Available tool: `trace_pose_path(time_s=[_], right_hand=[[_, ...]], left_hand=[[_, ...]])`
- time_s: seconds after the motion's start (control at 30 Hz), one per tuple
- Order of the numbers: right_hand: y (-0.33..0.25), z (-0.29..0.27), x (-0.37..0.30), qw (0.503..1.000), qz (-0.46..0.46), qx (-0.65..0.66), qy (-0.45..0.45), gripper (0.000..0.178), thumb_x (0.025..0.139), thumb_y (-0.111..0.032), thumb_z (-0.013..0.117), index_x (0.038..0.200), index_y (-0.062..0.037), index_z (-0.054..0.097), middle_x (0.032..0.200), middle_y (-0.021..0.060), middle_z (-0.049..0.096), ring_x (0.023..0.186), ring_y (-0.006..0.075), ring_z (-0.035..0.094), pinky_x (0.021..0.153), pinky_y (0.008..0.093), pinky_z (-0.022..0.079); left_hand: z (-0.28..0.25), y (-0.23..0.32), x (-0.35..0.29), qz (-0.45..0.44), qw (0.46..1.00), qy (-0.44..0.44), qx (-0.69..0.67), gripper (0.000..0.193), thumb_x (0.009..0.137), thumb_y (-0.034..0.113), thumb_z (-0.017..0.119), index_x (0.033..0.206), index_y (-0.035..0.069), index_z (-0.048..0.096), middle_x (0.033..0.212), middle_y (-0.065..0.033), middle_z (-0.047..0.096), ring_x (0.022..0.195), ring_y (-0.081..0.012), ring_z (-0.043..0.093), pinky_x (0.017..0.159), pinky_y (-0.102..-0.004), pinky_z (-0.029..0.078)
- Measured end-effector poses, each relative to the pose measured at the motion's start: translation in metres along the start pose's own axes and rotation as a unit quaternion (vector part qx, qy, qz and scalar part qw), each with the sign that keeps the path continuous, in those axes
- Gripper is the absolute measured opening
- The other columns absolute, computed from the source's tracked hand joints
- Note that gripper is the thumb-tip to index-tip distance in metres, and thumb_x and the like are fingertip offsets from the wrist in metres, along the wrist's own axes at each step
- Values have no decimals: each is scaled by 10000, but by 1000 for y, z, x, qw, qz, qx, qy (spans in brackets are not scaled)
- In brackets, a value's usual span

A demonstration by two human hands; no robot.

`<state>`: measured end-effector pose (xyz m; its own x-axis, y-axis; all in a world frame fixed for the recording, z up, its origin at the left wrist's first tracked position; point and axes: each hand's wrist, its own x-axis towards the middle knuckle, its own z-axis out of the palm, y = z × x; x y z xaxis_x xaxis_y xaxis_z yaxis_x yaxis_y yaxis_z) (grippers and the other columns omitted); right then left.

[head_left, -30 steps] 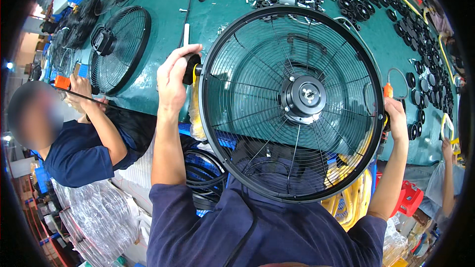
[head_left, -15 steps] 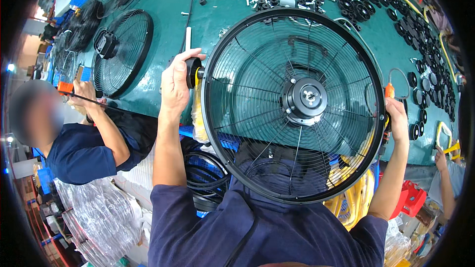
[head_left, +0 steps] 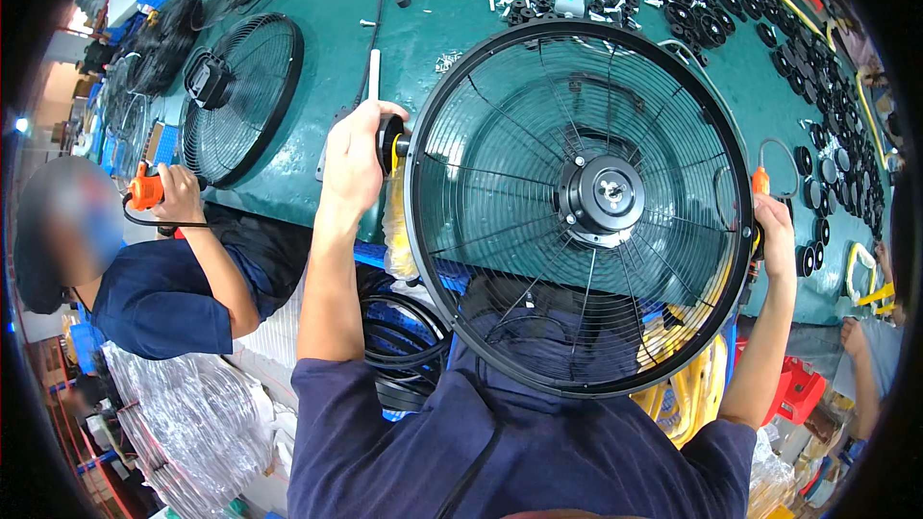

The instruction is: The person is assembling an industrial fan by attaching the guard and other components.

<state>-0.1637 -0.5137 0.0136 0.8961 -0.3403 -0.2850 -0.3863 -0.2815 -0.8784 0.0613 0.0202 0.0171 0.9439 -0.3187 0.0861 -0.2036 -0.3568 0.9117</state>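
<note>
A large round fan with a black wire guard and a black motor at its centre faces up in front of me. At its left rim, my left hand is closed round a black knob, beside a yellow bar. My right hand is closed at the opposite rim, on a dark part it mostly hides. Just above that hand is an orange object with a grey cable. A white rod shows above my left hand.
Black discs and loose screws cover the far and right parts of the green table. Another fan lies at left, near a co-worker's hand holding an orange power tool. Black cable coils and yellow parts are below.
The fan and my left hand have shifted slightly right in the picture. The co-worker's orange tool has turned and come more into sight. Both my hands keep their hold at the rim.
</note>
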Motion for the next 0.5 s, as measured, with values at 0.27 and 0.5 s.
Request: trace_pose_path(time_s=[0.27,0.5], right_hand=[[1,0,-3,1000,-5,-10,26,267,977,-178,510,1029,32,667,845,43,652,769,107,595,719,255,468],[9,-6,-4,998,52,2,22,353,972,-197,557,1206,59,626,1098,85,618,979,154,600,902,297,456]], left_hand=[[-13,12,-1,-107,991,-78,-25,607,1050,517,312,1255,47,636,1089,-100,668,971,-179,632,847,-333,501],[-3,-14,-22,126,992,-3,12,633,1063,533,305,1423,35,452,1305,-141,582,1163,-215,575,1029,-350,431]])
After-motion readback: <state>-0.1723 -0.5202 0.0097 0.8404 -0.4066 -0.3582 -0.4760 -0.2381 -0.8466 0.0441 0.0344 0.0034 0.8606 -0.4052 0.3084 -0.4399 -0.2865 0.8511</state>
